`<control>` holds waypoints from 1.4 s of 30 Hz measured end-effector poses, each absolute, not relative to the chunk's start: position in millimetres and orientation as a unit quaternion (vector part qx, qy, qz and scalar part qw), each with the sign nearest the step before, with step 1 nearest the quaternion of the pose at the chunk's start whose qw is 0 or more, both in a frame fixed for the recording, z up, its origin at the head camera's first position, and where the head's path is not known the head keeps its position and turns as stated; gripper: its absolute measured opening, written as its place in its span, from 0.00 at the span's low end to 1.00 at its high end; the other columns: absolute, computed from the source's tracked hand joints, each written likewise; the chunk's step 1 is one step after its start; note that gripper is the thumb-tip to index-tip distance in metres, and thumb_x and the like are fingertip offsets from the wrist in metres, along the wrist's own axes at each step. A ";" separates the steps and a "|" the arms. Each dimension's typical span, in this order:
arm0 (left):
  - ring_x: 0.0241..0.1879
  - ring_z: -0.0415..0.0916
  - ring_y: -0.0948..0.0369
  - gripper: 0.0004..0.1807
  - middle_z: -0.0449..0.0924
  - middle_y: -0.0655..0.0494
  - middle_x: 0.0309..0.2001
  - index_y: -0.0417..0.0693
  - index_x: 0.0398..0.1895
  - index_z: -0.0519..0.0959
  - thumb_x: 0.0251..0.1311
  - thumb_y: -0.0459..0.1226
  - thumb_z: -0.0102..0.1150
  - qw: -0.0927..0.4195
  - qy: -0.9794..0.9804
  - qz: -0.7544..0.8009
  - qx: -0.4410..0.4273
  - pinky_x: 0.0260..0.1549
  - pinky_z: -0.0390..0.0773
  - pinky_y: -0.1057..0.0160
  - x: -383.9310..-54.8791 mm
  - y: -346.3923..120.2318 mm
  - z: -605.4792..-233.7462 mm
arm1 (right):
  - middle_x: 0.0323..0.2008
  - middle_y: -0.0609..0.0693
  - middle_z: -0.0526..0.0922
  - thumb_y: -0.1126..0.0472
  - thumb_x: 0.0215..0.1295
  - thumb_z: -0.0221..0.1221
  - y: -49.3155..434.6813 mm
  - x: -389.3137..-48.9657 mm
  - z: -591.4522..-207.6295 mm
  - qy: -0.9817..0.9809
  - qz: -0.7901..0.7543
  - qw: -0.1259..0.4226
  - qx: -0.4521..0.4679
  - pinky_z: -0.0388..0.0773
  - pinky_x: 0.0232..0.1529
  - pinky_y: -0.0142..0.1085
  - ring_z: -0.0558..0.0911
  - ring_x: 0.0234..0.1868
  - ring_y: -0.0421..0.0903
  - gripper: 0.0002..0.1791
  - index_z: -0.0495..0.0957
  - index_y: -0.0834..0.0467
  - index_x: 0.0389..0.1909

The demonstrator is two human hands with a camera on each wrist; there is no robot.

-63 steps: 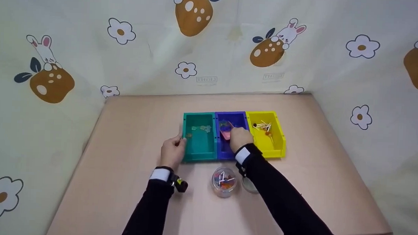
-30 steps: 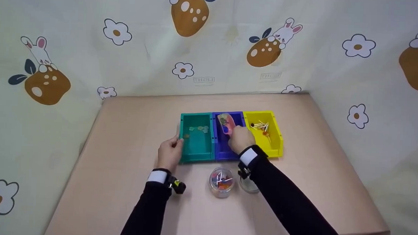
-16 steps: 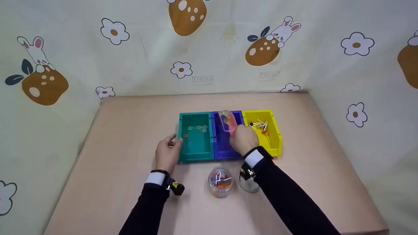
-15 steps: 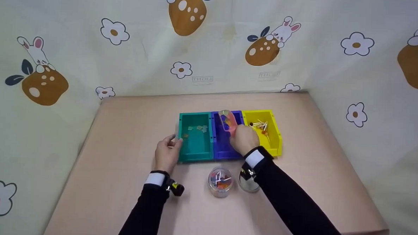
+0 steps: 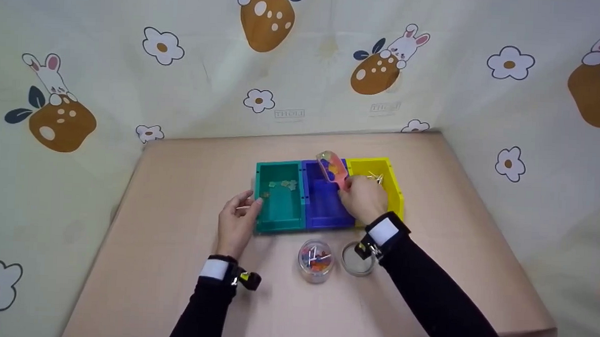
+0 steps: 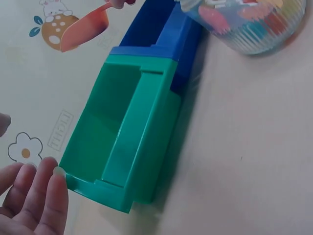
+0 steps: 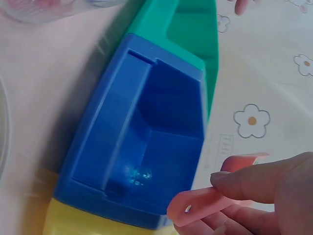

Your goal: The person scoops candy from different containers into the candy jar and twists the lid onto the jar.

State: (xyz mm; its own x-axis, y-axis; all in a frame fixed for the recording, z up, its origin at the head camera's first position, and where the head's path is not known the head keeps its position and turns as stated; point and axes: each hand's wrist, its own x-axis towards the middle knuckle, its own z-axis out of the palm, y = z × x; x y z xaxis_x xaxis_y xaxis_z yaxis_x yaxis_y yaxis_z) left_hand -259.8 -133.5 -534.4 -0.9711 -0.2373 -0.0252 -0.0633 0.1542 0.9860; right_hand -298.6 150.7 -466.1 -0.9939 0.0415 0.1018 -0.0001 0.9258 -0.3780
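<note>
My right hand [image 5: 367,199] pinches the handle of a pink scoop [image 5: 339,176] between thumb and fingers. The scoop is raised over the back of the blue bin [image 5: 326,202], with small yellow-orange and greenish pieces in its bowl. A few small clear pieces [image 7: 139,176] lie on the blue bin's floor in the right wrist view. At the left side of the green bin [image 5: 280,213], my left hand [image 5: 235,225] has loosely bent fingers, and a fingertip [image 6: 59,172] touches the bin's corner. Several pale flower-like pieces [image 5: 290,185] lie inside the green bin.
Right of the blue bin stands a yellow bin [image 5: 398,200] holding white-stemmed pieces, partly hidden by my right hand. In front are a clear jar [image 5: 315,273] of coloured pieces and a round, clear lid-like disc [image 5: 358,259]. A printed curtain [image 5: 207,93] surrounds the table [image 5: 176,208].
The scoop has come up from inside the blue bin with pieces in it, moving back and right with my right hand. My left hand has eased slightly left, its fingers spreading.
</note>
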 end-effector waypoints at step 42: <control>0.74 0.64 0.49 0.47 0.65 0.48 0.74 0.52 0.75 0.65 0.53 0.49 0.77 -0.078 -0.764 -0.632 -0.102 0.72 0.67 0.47 -195.3 -87.6 -567.0 | 0.38 0.53 0.85 0.55 0.67 0.68 205.0 -215.0 -405.8 -0.943 0.283 0.164 0.064 0.78 0.40 0.42 0.79 0.39 0.52 0.16 0.86 0.60 0.50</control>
State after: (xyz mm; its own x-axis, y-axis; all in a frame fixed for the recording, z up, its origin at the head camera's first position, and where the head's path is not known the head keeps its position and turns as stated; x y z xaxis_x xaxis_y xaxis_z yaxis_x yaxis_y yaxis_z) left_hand -195.3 -87.6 -567.0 -0.9667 0.2556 0.0095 0.0571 0.1796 0.9821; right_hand -215.0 205.0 -405.8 -0.9377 -0.0278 0.3464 -0.2140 0.8317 -0.5124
